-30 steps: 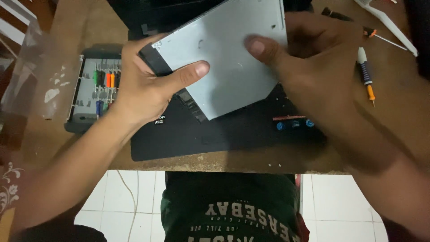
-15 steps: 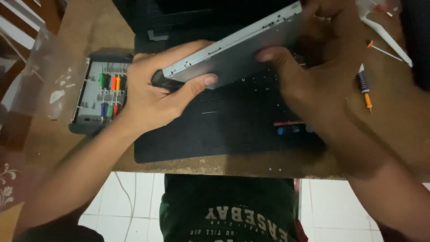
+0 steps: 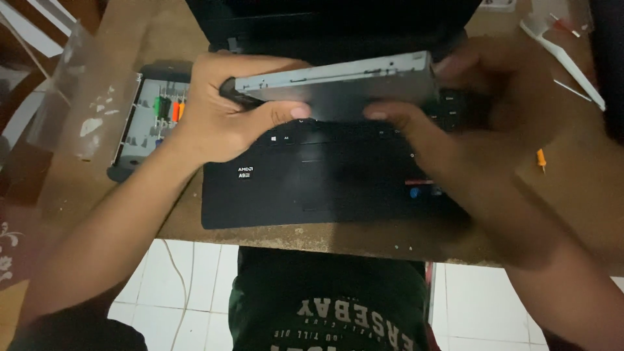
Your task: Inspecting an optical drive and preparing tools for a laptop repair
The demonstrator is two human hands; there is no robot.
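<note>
Metal casing, thin and flat: the grey optical drive [image 3: 338, 88] looks light and quite stiff, the sort of slab that will not flex but could dent or scratch if knocked, and its smooth faces look slippery. It is held in the air just above the keyboard of the black laptop [image 3: 312, 182], between both hands. The left hand [image 3: 227, 114] is clenched round the left end, fingers over the top edge and thumb pressed under the near face. The right hand [image 3: 481, 110] pinches the other end, fingertips above, thumb below; it is blurred, so I cannot tell how firmly. The ends and narrow edges seem the sensible places to grasp, away from the broad faces. Its long axis runs from one grip to the other, left to right, the right end slightly higher, and the slab is tipped so a narrow edge faces up. Outside the left grip lies a grey screwdriver case [image 3: 153, 117] with coloured handles.
</note>
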